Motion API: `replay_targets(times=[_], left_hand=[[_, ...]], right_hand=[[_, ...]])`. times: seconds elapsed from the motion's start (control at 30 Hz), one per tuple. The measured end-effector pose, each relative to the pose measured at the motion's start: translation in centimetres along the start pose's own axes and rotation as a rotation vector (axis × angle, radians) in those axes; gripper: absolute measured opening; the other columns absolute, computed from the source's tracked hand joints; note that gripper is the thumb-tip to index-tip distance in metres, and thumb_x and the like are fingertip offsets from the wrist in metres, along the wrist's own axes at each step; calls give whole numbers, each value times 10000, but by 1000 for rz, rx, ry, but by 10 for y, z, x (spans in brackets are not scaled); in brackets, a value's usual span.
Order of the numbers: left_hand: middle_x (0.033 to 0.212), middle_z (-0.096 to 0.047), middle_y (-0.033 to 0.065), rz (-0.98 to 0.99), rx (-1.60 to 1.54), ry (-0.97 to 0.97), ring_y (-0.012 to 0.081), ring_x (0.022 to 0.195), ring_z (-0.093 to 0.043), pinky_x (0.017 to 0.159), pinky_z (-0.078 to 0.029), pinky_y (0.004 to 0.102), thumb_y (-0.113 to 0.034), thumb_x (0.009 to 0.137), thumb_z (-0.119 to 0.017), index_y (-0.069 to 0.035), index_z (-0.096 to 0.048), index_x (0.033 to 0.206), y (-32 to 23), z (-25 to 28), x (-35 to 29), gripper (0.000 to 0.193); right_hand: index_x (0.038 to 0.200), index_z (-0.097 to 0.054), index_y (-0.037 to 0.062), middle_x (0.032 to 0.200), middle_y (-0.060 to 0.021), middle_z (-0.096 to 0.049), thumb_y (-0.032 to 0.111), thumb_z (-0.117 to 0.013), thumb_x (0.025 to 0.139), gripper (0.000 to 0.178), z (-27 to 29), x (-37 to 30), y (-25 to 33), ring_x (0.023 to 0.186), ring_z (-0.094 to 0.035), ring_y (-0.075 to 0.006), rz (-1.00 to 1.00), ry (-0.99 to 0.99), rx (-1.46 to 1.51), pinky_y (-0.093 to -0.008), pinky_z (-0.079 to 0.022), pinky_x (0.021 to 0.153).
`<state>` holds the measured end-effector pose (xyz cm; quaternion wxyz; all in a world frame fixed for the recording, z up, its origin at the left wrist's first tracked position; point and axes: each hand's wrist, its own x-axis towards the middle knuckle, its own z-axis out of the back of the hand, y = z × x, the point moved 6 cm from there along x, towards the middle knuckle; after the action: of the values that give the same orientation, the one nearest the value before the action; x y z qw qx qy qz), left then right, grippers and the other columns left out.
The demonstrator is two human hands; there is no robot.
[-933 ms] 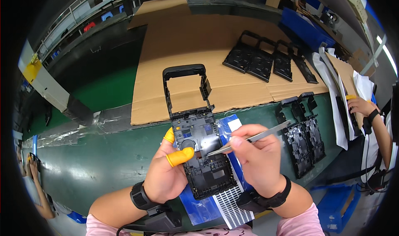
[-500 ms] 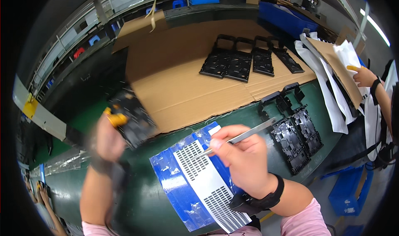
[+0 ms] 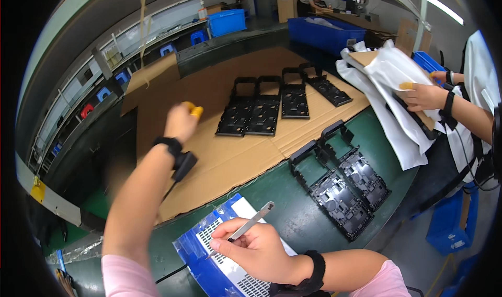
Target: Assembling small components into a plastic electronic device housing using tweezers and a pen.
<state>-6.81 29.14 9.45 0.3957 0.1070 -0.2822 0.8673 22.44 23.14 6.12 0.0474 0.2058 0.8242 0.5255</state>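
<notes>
My left hand (image 3: 181,122), with yellow covers on its fingertips, hovers over the brown cardboard sheet (image 3: 209,179). Nothing shows in its fingers, which look slightly apart. To its right lie several black frames with loop-shaped ends, the closest being a black frame (image 3: 234,116). My right hand (image 3: 256,252) is closed on metal tweezers (image 3: 252,220), their tip pointing down at a white sheet (image 3: 244,209) of small dark labels. That sheet rests on a blue taped board (image 3: 189,244), partly hidden under my hand.
Two more black frames, among them a populated one (image 3: 340,205), lie on the green table (image 3: 277,184) at right. White bags (image 3: 402,69) and another person's hand (image 3: 423,96) are beyond them. A blue bin (image 3: 327,35) stands at the back.
The black frame held in my left hand has left it and I cannot make out where it is. That hand moved up and right over the cardboard. The view shifted; the tweezers stay in my right hand.
</notes>
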Motion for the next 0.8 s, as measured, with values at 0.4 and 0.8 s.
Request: replay_targets(times=[0.4,0.8], left_hand=[[702,-568,85,237,-674,-24,183,702,-560,628,-436,281,-35,743,-585,24,-562,826,45,0,-23,104],[1099,-527,139,503,-1756,177,252,997,-521,879,-412,393,-52,745,-419,-10,-430,1163,1,101,-261,420]], right_hand=[[873,-554,-42,745,-57,-591,-14,-568,787,91,9,20,19,668,-564,-81,-2,-55,90,-192,-460,601],[814,-571,-21,695,-58,-587,-2,-598,751,72,5,13,-24,574,-546,-73,-282,-38,-63,-175,-403,485]])
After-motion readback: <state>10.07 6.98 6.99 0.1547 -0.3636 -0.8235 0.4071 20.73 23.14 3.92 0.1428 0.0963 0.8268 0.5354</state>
